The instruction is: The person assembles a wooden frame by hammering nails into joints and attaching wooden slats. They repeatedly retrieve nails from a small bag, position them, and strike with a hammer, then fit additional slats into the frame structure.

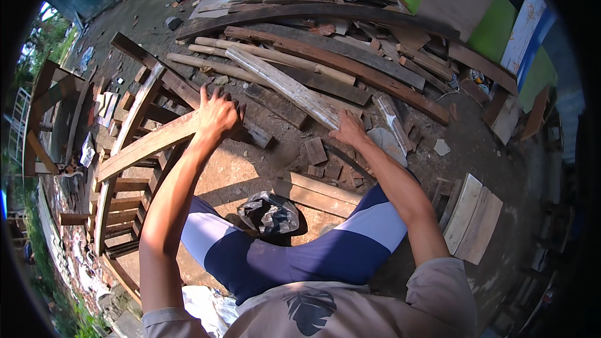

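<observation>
My left hand (219, 114) is closed round the upper end of a light brown wooden board (153, 145). The board slants down to the left across a slatted wooden frame (125, 125), which stands beside my left arm. My right hand (350, 130) has its fingers closed on the near end of a long wooden batten (282, 86) with whitish streaks. That batten runs away to the upper left, over bamboo poles and other timber; my fingers partly cover its near end.
A pile of planks and beams (350, 50) spreads across the far ground. Between my legs sits a black plastic bag (270, 213), near a flat board (316, 194). Short wood blocks (316, 150) lie near my right hand. Pale planks (471, 219) rest at the right.
</observation>
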Available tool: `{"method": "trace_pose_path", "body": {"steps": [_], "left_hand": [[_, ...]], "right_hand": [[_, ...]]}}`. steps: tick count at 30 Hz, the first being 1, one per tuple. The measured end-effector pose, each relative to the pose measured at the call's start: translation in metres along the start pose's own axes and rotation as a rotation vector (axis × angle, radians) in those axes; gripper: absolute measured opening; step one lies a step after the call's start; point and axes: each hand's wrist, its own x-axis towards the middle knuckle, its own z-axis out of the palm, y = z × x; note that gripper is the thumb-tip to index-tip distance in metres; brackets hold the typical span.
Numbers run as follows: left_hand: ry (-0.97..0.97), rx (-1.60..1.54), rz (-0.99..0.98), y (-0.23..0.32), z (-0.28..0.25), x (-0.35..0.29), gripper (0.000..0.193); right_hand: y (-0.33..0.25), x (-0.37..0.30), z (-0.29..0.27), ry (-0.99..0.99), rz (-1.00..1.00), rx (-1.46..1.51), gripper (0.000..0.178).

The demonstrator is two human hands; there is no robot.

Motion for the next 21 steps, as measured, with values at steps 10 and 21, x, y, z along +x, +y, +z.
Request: {"method": "trace_pose_path", "body": {"steps": [10, 21], "left_hand": [[-0.094, -0.228, -0.044, 0.003, -0.033, -0.003, 0.047], [-0.124, -0.410, -0.241, 0.011, -0.037, 0.010, 0.056]], "right_hand": [[-0.014, 0.006, -0.037, 0.187, -0.111, 0.012, 0.071], [0.019, 0.091, -0.013, 0.463, -0.270, -0.057, 0.075]]}}
